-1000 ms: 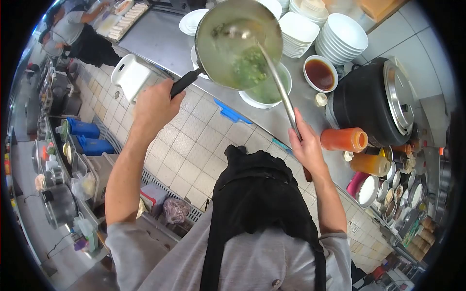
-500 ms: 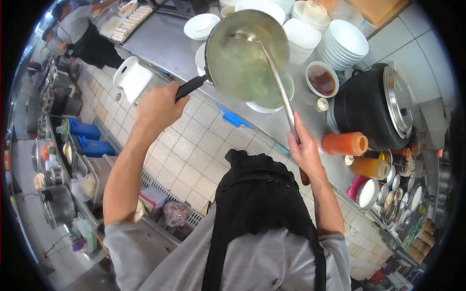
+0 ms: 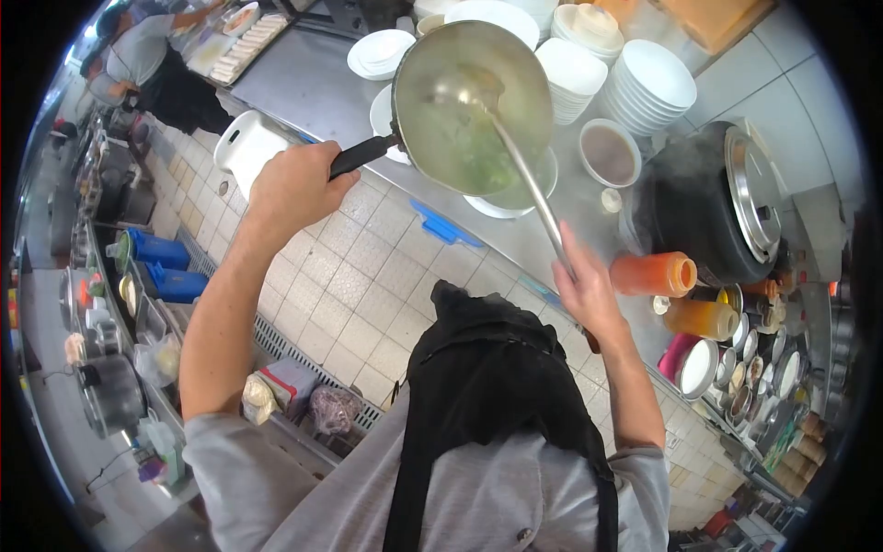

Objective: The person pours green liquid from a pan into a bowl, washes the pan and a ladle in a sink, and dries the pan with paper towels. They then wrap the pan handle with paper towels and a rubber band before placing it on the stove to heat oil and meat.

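Note:
My left hand (image 3: 296,187) is closed around the black handle of a wok (image 3: 432,129), which is raised above the steel counter. Inside the wok are cloudy liquid and green vegetables (image 3: 487,167), partly veiled by steam. My right hand (image 3: 586,283) grips the long metal shaft of a ladle (image 3: 524,170); its bowl rests inside the wok, blurred. A white bowl (image 3: 501,210) shows partly beneath the wok's near side. Just right of the wok stands another white bowl (image 3: 610,153) with brownish contents under steam.
Stacked white bowls (image 3: 655,78) line the counter's back. A black round cooker (image 3: 694,207) with a metal lid stands at the right, beside an orange squeeze bottle (image 3: 653,274) and a yellow one (image 3: 701,317). A white stool (image 3: 248,147) is on the floor at left. Another person (image 3: 152,64) works at the far left.
The ladle has swung slightly right at its handle, with my right hand moving right and a little down. The wok shifted slightly right. More steam now hangs over the cooker and the brown bowl.

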Motion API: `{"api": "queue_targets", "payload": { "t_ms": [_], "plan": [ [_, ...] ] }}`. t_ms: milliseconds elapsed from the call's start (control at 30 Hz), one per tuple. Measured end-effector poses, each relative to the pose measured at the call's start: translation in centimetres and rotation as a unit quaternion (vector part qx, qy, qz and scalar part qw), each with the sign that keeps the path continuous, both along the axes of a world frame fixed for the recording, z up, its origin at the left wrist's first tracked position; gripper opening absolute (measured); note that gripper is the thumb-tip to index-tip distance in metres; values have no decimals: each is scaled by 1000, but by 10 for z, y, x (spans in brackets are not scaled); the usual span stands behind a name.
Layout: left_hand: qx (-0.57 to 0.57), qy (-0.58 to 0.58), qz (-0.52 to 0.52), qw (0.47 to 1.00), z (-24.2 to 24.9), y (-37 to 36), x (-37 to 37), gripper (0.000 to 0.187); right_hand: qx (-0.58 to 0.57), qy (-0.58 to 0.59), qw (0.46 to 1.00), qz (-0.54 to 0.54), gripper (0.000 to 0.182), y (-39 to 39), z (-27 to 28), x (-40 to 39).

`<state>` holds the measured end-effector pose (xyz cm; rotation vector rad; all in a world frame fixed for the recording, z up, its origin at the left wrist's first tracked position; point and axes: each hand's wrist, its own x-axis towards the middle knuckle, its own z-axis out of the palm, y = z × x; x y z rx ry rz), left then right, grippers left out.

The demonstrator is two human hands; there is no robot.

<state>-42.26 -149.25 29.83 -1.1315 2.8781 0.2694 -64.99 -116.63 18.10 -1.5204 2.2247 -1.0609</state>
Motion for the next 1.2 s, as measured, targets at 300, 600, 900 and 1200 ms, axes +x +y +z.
{"api": "queue_targets", "payload": {
  "t_ms": [300,600,900,1200],
  "plan": [
    [16,-52,22,998,15,-1,-7,29,75,98,992,-6,66,32,7,-12],
    [-25,-17,4,1000,14,4,-1,26,74,55,996,-10,65,44,3,-11],
    [-74,28,18,997,0,25,1,26,58,-97,987,-115,60,63,5,18],
    [-35,30,21,999,-6,35,-7,27,-18,-369,915,-162,58,13,19,25]
  ]
}}
